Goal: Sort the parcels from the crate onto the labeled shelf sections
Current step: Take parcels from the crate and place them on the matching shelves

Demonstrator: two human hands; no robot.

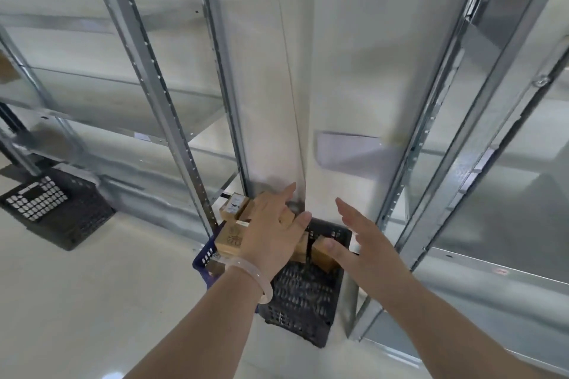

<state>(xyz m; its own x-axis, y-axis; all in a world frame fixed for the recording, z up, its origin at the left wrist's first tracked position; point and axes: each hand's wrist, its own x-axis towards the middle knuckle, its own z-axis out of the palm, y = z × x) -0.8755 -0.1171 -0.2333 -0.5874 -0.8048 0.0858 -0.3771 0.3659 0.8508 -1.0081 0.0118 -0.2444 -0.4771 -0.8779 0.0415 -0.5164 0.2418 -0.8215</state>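
Note:
A black plastic crate (pixel 303 301) stands on the floor between two metal shelf units, with a blue crate (pixel 205 258) beside it on the left. Several brown cardboard parcels lie in them: one with a printed pattern (pixel 229 238), one with a white label (pixel 234 204), and a small one (pixel 321 254) in the black crate. My left hand (pixel 272 232) hovers flat over the parcels, fingers spread, holding nothing; a clear bangle is on that wrist. My right hand (pixel 360 240) is open over the black crate's right side, thumb close to the small parcel.
Grey metal shelving rises on the left (pixel 144 71) and on the right (pixel 480 120), with a white wall column (pixel 338 71) between. Another black crate (pixel 58 209) sits on the pale floor at the far left. A brown parcel edge (pixel 6 68) shows on a left shelf.

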